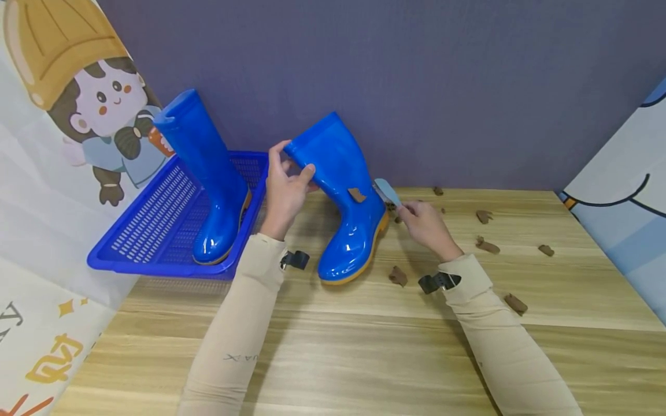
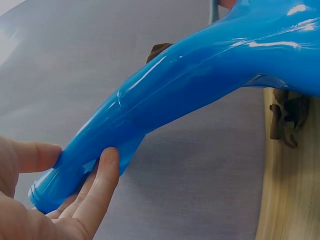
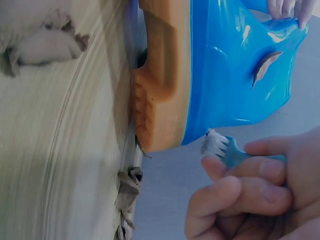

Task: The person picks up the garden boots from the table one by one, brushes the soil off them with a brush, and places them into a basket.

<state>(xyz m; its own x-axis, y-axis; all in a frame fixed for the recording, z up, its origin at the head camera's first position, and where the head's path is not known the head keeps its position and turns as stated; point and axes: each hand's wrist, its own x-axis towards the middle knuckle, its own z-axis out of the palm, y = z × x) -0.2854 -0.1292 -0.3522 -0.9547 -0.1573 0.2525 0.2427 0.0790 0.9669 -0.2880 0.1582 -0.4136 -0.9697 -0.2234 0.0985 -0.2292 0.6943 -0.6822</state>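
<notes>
A glossy blue rain boot (image 1: 346, 167) with a yellow-orange sole (image 3: 167, 120) leans on the table, toe toward me. My left hand (image 1: 286, 193) grips its shaft near the top, thumb on one side and fingers on the other. In my right hand (image 1: 424, 222) is a light blue brush (image 1: 387, 191), pinched by its handle. Its white bristles (image 3: 215, 144) are at the back of the boot, just above the heel. One brown flake (image 1: 356, 195) clings to the side of the shaft, also visible in the right wrist view.
A second blue boot (image 1: 208, 179) stands in a blue plastic basket (image 1: 130, 264) on the left. Several brown pieces, such as one flake (image 1: 398, 276) near the toe, lie scattered on the wooden table (image 1: 364, 358). A grey wall panel (image 1: 442, 86) rises behind.
</notes>
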